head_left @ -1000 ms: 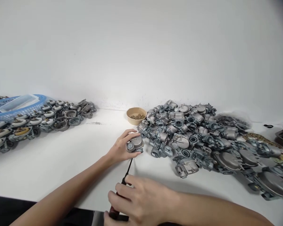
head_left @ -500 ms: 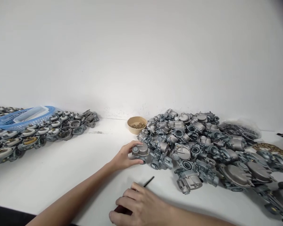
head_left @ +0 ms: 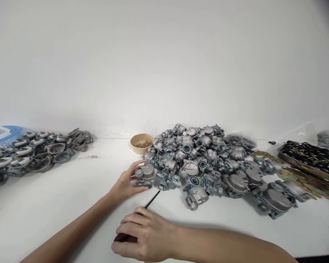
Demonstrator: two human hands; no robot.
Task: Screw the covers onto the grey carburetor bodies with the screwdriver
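Observation:
My left hand [head_left: 126, 184] has its thumb and fingers around a grey metal carburetor [head_left: 145, 174] at the left edge of a big pile of carburetors [head_left: 190, 168]. That carburetor rests on the white table. Nearer to me, my right hand [head_left: 142, 233] is closed around a screwdriver with a dark handle [head_left: 126, 238]. Its thin black shaft [head_left: 152, 199] points up and to the right, with the tip in front of the pile. Part of the handle is hidden by the fingers.
Behind the pile's left end stands a tan bowl [head_left: 142, 143] of small brass parts. Open metal bowls and parts with white rings [head_left: 24, 150] lie at left beside a blue basket [head_left: 13, 131]. A tray of black parts [head_left: 309, 157] is at the right.
The view has turned right, so the table's contents sit further left and the black parts tray shows. The screwdriver's shaft shows more and its tip is nearer the pile. Both hands keep their holds.

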